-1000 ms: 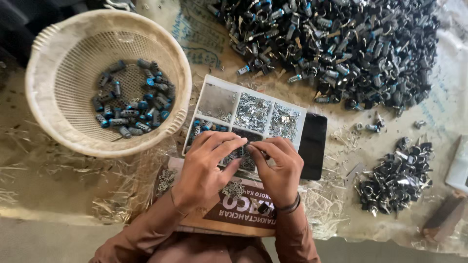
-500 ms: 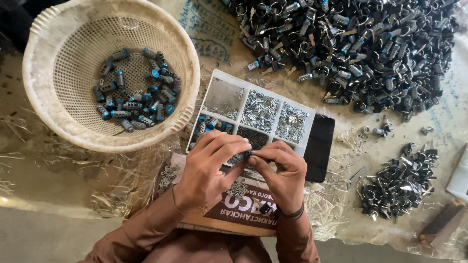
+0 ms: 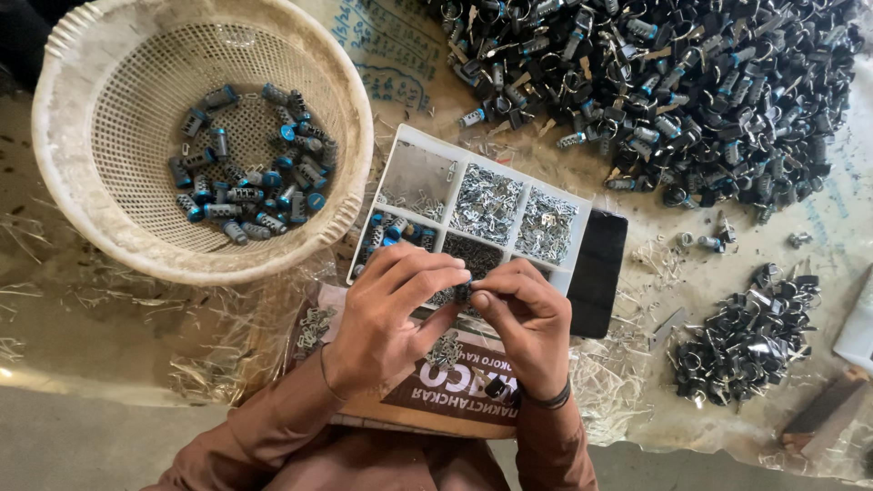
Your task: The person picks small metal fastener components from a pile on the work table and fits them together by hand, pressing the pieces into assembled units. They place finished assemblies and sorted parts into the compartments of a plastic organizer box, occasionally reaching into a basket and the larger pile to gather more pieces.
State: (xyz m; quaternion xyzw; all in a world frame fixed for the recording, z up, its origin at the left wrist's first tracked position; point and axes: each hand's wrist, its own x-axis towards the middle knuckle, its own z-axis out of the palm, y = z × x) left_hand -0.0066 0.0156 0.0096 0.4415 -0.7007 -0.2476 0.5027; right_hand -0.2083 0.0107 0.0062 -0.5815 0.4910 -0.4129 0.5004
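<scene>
Since half a second ago our view slides down and right a little, so the basket sits higher-left; hands barely shift. Our left hand and right hand meet fingertip to fingertip, both pinching one small dark lock part between them, held up close over the tray, probably so tiny pieces drop back into it, not the floor. We cannot tell what exactly is being fitted; fingers hide it.

Just beyond the hands: white divided tray, compartments holding silvery pins and springs, one with blue-capped bits, one near-bare. Beside its right edge, a black flat slab. Under our wrists, a brown printed box serves as a work pad, with small metal bits on it.

Up-left of the left hand: white mesh basket holding grey and blue cylinders, likely finished ones. Far up-right: big heap of dark parts. Right of the right hand: smaller pile.
</scene>
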